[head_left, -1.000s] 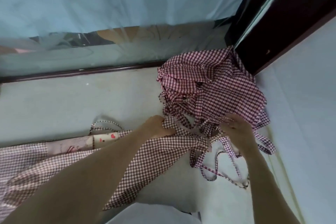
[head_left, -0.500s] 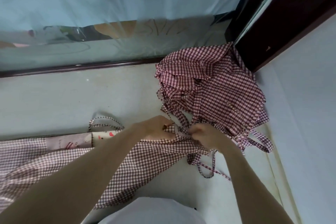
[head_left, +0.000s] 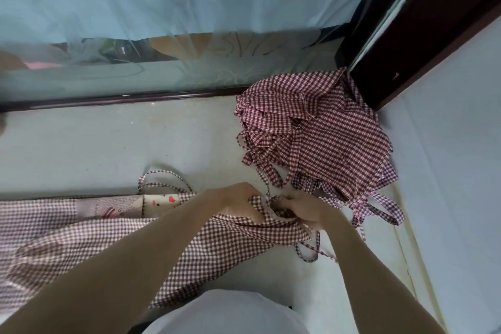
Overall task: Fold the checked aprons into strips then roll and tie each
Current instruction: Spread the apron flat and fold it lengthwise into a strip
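Near the middle of the pale surface [head_left: 95, 149], both hands met at the top end of the apron [head_left: 222, 247], which stretched off toward eight o'clock. Left hand [head_left: 238, 202] gripped the checked cloth, fingers curled round its edge. Right hand [head_left: 303, 210] pinched the same end where thin ties [head_left: 309, 252] trailed. At two o'clock from the hands lay the pile [head_left: 320, 130] of checked aprons.

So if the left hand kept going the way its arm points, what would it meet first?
Most likely the right hand, gripping the same small-checked apron end just beyond the left hand; past that, the pile of red checked aprons.
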Demonstrator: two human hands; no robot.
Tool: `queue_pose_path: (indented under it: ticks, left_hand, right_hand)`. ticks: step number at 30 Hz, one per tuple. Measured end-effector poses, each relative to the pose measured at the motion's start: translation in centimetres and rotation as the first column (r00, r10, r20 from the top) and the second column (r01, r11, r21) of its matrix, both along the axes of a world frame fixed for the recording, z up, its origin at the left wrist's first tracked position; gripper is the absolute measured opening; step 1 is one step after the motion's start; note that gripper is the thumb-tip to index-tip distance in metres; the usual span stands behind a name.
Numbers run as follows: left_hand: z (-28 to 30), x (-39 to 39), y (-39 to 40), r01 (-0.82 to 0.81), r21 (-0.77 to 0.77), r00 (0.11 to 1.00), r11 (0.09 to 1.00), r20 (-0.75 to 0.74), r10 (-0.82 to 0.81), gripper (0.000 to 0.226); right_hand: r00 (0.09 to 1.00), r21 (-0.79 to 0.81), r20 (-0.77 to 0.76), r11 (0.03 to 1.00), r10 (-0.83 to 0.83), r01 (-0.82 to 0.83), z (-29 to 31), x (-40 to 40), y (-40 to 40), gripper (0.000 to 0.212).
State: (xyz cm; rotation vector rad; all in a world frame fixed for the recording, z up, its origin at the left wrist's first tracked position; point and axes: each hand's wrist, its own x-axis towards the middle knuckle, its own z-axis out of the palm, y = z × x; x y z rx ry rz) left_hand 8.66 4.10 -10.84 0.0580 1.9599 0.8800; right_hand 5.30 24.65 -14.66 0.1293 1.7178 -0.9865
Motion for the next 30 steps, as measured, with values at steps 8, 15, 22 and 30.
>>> queue_pose_path:
  ticks: [8,15,22,30]
  left_hand:
    - [0.6,-0.2,-0.6,-0.073,0.008,0.984,0.997,-0.163,0.074,0.042]
    - [1.3,0.0,0.7,0.012,0.022,0.992,1.0,-0.124,-0.009,0.04]
    - [2.1,0.6,2.9,0.015,0.091,0.999,0.996,-0.05,-0.01,0.03]
    - [3.1,1.8,4.2,-0.09,0.168,0.992,0.982,0.101,0.074,0.038]
  right_hand:
    - [0.918,-0.22,-0.101,0.908,-0.384,0.356,2.2,0.0,4.2,0.021]
    - [0.875,0.038,-0.201,0.889,-0.441,0.456,3.0,3.0,6.5,0.038]
    - [0.658,0.355,-0.126,0.586,-0.742,0.729,-0.4,7.9,7.5,0.066]
    - [0.546,0.139,0.2,0.575,-0.814,0.806,-0.3,9.3,6.7,0.016]
